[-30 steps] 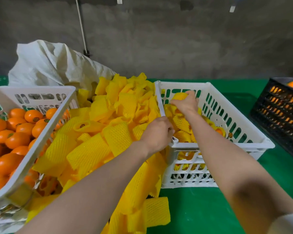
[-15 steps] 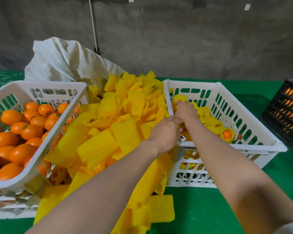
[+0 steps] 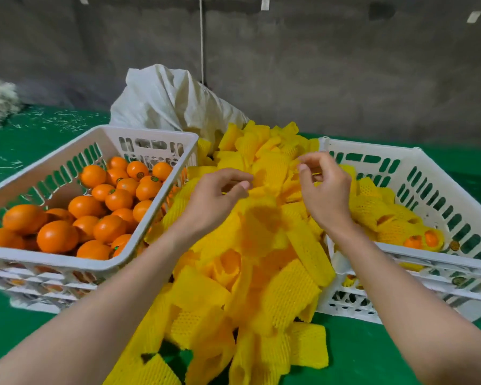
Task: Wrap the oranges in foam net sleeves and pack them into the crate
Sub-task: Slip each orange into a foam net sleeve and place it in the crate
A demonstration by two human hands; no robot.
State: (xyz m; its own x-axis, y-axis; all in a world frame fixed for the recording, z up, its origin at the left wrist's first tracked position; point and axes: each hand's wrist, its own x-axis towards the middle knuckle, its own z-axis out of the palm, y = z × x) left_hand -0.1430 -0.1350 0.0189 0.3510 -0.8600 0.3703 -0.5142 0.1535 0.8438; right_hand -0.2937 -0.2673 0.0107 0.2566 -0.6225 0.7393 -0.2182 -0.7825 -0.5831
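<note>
Left grip: the left hand [image 3: 217, 201] hovers over the sleeve heap with its fingers curled, thumb tip close to forefinger at one edge of an upstanding sleeve [image 3: 272, 170] — I cannot tell whether it pinches the foam.
Right grip: the right hand [image 3: 326, 195] is curled the same way at the sleeve's other edge; I cannot tell if it has a hold.
Sleeves: yellow foam net sleeves [image 3: 261, 259] are heaped on the table [image 3: 358, 357] between the two crates.
Bare oranges: the oranges [image 3: 109, 207] are piled in the left crate [image 3: 50, 261].
Wrapped oranges: the wrapped oranges [image 3: 395, 218] lie in the right crate [image 3: 372, 145], beside the right wrist — two show orange at open sleeve ends.
Behind: a white sack [image 3: 172, 101] stands behind the heap.
</note>
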